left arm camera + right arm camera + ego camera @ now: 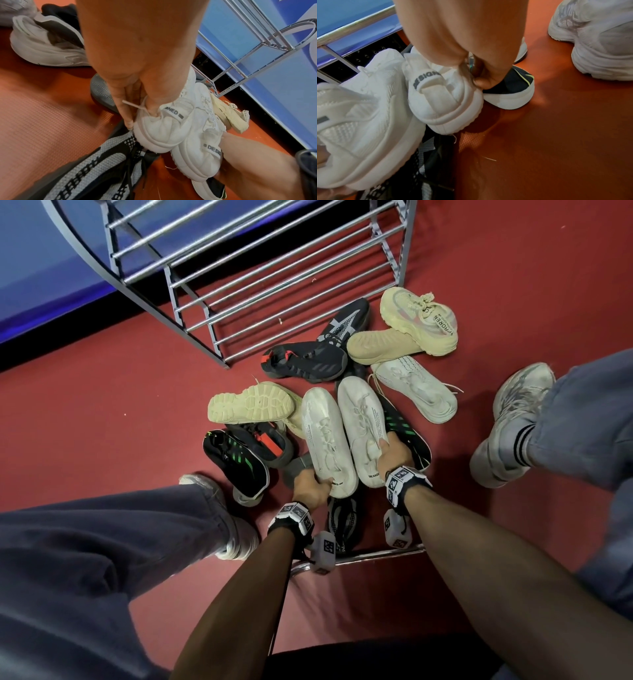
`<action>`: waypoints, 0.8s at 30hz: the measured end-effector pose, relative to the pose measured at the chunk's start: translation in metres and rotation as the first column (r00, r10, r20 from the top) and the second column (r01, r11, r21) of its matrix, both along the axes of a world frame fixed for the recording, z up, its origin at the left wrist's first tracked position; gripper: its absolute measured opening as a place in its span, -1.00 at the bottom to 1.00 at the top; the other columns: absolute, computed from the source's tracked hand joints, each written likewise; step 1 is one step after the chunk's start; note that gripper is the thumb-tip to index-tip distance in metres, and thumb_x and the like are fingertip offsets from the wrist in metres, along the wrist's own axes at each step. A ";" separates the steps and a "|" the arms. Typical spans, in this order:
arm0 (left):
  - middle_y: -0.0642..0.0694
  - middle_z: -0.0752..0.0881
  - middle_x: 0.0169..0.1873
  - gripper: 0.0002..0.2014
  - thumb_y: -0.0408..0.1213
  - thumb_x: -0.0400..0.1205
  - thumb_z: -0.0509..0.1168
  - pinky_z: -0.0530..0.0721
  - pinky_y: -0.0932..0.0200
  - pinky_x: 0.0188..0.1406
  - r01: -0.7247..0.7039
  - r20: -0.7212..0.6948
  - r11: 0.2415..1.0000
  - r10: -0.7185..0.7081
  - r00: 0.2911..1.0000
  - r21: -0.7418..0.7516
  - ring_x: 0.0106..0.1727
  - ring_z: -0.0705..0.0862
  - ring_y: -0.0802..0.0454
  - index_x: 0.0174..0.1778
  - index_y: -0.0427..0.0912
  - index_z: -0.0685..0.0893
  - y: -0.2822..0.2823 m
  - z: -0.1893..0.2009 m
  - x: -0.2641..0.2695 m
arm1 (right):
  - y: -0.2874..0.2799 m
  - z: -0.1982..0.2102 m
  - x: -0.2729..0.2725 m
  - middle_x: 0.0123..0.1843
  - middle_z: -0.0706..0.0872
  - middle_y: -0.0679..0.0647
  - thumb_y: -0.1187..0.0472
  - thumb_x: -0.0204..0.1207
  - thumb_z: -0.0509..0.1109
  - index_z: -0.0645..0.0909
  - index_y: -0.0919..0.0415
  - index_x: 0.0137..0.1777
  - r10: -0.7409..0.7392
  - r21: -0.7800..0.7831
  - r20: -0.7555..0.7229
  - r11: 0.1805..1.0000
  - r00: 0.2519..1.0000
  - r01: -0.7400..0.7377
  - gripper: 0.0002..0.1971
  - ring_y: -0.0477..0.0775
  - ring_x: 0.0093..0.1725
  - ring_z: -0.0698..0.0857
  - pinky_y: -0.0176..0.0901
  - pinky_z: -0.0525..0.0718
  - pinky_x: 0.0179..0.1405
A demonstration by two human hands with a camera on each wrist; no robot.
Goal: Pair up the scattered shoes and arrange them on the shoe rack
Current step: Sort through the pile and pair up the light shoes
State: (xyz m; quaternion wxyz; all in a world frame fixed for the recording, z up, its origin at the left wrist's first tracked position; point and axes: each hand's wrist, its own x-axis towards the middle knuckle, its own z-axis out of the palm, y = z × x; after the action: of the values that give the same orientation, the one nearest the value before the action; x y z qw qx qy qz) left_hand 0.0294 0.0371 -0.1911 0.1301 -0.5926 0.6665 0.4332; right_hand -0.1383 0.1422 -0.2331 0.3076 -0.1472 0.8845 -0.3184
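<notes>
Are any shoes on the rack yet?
No, the shoe rack shows only bare metal bars, with shoes lying on the red floor.

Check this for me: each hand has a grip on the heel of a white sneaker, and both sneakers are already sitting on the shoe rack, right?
Not quite. The left hand and right hand do each grip the heel of a white sneaker, but the head view shows both sneakers over the pile on the red floor, not on the shoe rack, whose bars hold no shoes.

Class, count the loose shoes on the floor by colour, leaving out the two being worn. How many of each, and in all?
White shoes: 3
Cream or tan shoes: 3
Black or dark grey shoes: 6
Total: 12
</notes>
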 end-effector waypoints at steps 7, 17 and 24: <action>-0.15 0.85 0.09 -0.67 -0.20 0.60 0.45 0.77 -0.04 0.21 -0.009 -0.118 1.000 0.005 0.993 -0.027 0.14 0.81 -0.11 0.27 -0.21 0.77 0.002 0.020 -0.008 | 0.000 0.037 -0.009 -0.02 0.68 0.37 0.30 0.63 0.31 0.50 0.37 0.09 -0.049 -0.047 -0.059 0.998 0.997 0.046 -0.86 0.35 -0.04 0.68 0.08 0.59 -0.13; -0.12 0.87 0.03 -0.63 -0.06 0.53 0.46 0.77 -0.06 0.16 0.079 -0.285 0.982 -0.127 0.950 -0.173 0.09 0.82 -0.07 0.18 -0.18 0.81 -0.006 0.099 -0.073 | 0.004 0.127 -0.055 -0.13 0.63 0.24 0.14 0.74 0.09 0.53 0.28 0.10 -0.311 -0.269 -0.208 0.930 0.928 0.251 -0.75 0.24 -0.10 0.63 0.03 0.52 -0.15; -0.11 0.87 0.07 -0.65 -0.16 0.54 0.49 0.76 -0.04 0.20 0.168 -0.371 0.969 -0.226 0.901 -0.184 0.11 0.82 -0.07 0.23 -0.17 0.81 0.005 0.133 -0.131 | 0.033 0.165 -0.103 -0.10 0.64 0.25 0.11 0.76 0.07 0.43 0.17 -0.03 -0.339 -0.261 -0.352 0.931 0.873 0.256 -0.80 0.29 -0.16 0.62 0.11 0.60 -0.22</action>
State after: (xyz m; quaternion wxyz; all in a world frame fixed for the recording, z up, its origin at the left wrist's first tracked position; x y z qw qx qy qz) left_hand -0.1019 0.0422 -0.0577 -0.0057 -0.4322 0.7656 0.4764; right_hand -0.2413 0.1757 -0.0677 0.0550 -0.1002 0.9021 -0.4161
